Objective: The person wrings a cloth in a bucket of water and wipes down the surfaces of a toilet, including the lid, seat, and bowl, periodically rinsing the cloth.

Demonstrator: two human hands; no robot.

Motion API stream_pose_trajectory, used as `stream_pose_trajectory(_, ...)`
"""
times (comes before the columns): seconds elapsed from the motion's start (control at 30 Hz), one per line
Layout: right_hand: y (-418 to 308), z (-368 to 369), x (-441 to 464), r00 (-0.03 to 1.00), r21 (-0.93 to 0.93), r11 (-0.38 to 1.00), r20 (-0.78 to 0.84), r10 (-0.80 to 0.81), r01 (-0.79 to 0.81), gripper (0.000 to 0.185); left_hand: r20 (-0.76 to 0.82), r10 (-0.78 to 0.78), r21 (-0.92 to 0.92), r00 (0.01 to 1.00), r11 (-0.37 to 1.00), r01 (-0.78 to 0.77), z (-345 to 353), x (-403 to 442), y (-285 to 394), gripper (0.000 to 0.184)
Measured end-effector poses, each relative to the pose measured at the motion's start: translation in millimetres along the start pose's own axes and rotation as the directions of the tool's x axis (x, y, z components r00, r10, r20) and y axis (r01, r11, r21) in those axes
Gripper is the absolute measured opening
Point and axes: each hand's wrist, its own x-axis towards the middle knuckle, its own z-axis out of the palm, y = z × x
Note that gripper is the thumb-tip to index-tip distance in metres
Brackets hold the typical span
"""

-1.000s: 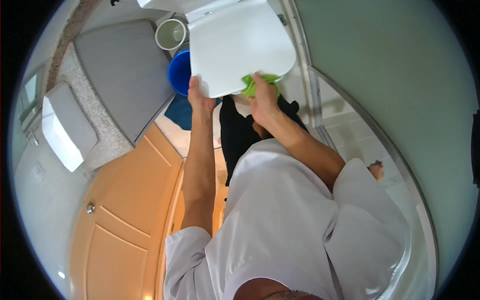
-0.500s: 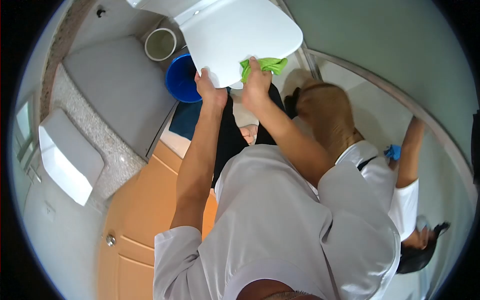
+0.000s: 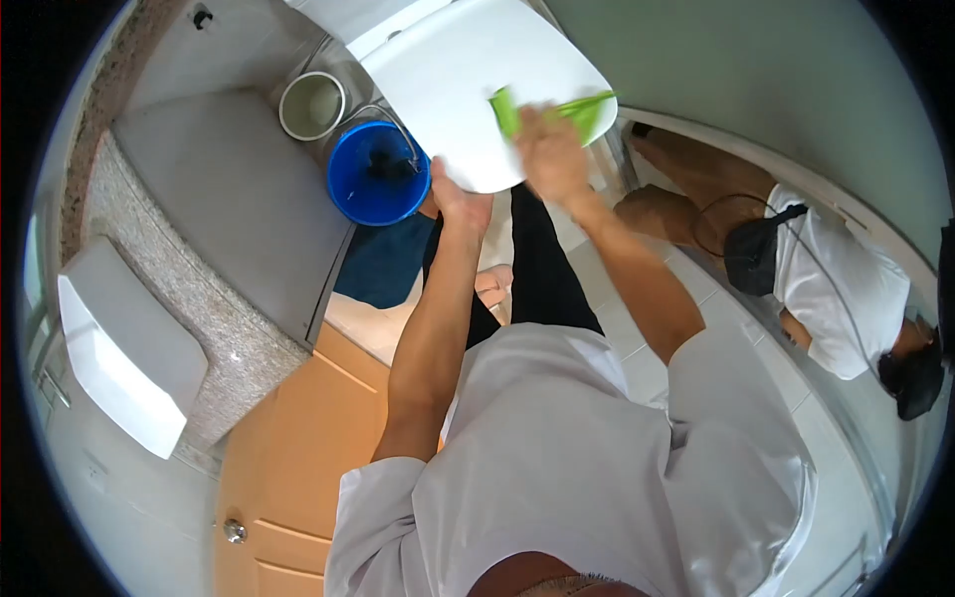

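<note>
A white toilet lid point(image 3: 468, 90) spans the top middle of the view. At its near left corner my left hand point(image 3: 463, 202) is closed around the rim, thumb on the upper face and the fingers hidden beneath. My right hand point(image 3: 553, 159), slightly blurred, presses a bright green cloth point(image 3: 587, 111) against the lid's face near the right edge. Parts of the cloth stick out on both sides of the fingers. Just left of my left hand stands a blue bucket point(image 3: 343, 189) with something dark inside.
A whitish bin point(image 3: 312, 105) stands behind the bucket. Left are a granite counter edge point(image 3: 224, 313), a white basin point(image 3: 139, 348) and an orange-brown door point(image 3: 288, 458). A dark blue mat point(image 3: 378, 264) lies on the floor. Right, another person point(image 3: 836, 269) bends beside a glass partition point(image 3: 736, 80).
My right hand and the cloth have moved right and slightly up the lid. The left hand still grips the rim. The other person has turned and shifted right, and more of the bucket shows.
</note>
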Motion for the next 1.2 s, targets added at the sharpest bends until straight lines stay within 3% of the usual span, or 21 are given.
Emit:
stream_pose_trajectory(0.03,-25,14,0,0.999,0.179,0.983,-0.043,-0.03,0.037,0.041,0.096,0.044,0.012,0.994,0.999,-0.045,4,-4,-1,0.06)
stream_pose_trajectory(0.07,-51,5,8,0.979,0.186,0.962,0.004,-0.205,0.201,0.042,-0.055,0.033,0.051,0.998,0.998,-0.03,13,-17,1,0.065)
stream_pose_trajectory(0.13,-82,16,25,0.927,0.426,0.836,-0.015,-0.376,0.346,0.045,0.008,-0.019,-0.289,1.0,0.957,0.02,3,-19,10,0.07)
stream_pose_trajectory(0.2,-73,29,56,0.846,0.286,0.82,0.055,-0.53,0.495,0.044,0.064,-0.01,-0.31,0.998,0.95,0.03,-1,-20,12,0.073)
stream_pose_trajectory(0.27,-26,62,84,0.868,0.287,0.841,0.06,-0.493,0.458,0.045,0.091,0.027,-0.199,0.995,0.98,-0.009,1,-23,5,0.073)
stream_pose_trajectory(0.33,58,96,119,0.925,-0.001,0.926,0.027,-0.378,0.378,0.045,0.07,0.039,-0.207,0.997,0.978,-0.024,-1,-20,1,0.072)
stream_pose_trajectory(0.4,148,127,143,0.953,-0.332,0.901,-0.018,-0.302,0.279,0.049,0.105,0.047,-0.217,0.993,0.976,-0.023,-4,-20,-2,0.07)
stream_pose_trajectory(0.5,105,94,118,0.964,-0.234,0.936,0.047,-0.26,0.264,0.052,0.06,0.078,-0.24,0.995,0.969,-0.062,-1,-16,-3,0.069)
stream_pose_trajectory(0.53,73,91,101,0.956,-0.064,0.955,-0.04,-0.292,0.289,0.053,0.066,0.078,-0.276,0.995,0.96,-0.057,-3,-16,-3,0.068)
stream_pose_trajectory(0.57,33,85,87,0.945,-0.007,0.945,0.03,-0.327,0.327,0.051,0.061,0.091,-0.281,0.994,0.957,-0.071,-6,-16,-3,0.068)
stream_pose_trajectory(0.63,-34,70,70,0.846,0.297,0.804,-0.025,-0.532,0.515,0.052,0.062,0.098,-0.223,0.993,0.971,-0.082,-13,-13,-2,0.069)
stream_pose_trajectory(0.67,-65,61,68,0.81,0.365,0.766,0.053,-0.584,0.529,0.051,-0.013,0.046,-0.216,0.999,0.975,-0.048,-14,-16,0,0.068)
stream_pose_trajectory(0.73,-88,78,89,0.705,0.39,0.668,0.064,-0.707,0.634,0.055,-0.017,0.036,-0.305,0.999,0.952,-0.04,-22,-12,0,0.068)
stream_pose_trajectory(0.87,-34,128,168,0.704,0.311,0.638,-0.189,-0.685,0.704,0.049,-0.013,0.086,-0.337,0.996,0.938,-0.086,-3,-19,0,0.064)
stream_pose_trajectory(0.9,-9,119,182,0.785,0.191,0.763,-0.211,-0.582,0.617,0.047,-0.035,0.09,-0.297,0.995,0.95,-0.096,-4,-17,0,0.06)
stream_pose_trajectory(0.93,33,138,201,0.803,0.032,0.805,-0.101,-0.588,0.593,0.045,-0.052,0.092,-0.261,0.994,0.96,-0.102,-2,-16,-1,0.056)
stream_pose_trajectory(0.97,62,117,215,0.896,0.108,0.92,0.211,-0.391,0.376,0.042,-0.128,0.105,-0.22,0.986,0.967,-0.132,2,-13,-1,0.05)
stream_pose_trajectory(1.0,92,112,222,0.896,0.032,0.915,0.188,-0.402,0.403,0.04,-0.123,0.112,-0.237,0.986,0.962,-0.139,5,-12,-1,0.05)
stream_pose_trajectory(1.03,111,115,212,0.951,0.062,0.955,0.087,-0.295,0.291,0.039,-0.132,0.115,-0.189,0.985,0.972,-0.139,8,-13,0,0.049)
stream_pose_trajectory(1.13,90,117,165,0.849,-0.096,0.845,0.126,-0.514,0.526,0.038,-0.112,0.146,-0.147,0.983,0.976,-0.162,3,-9,-4,0.047)
stream_pose_trajectory(1.2,30,105,143,0.759,0.259,0.719,-0.109,-0.642,0.645,0.04,-0.133,0.138,-0.1,0.982,0.983,-0.151,-2,-6,-6,0.048)
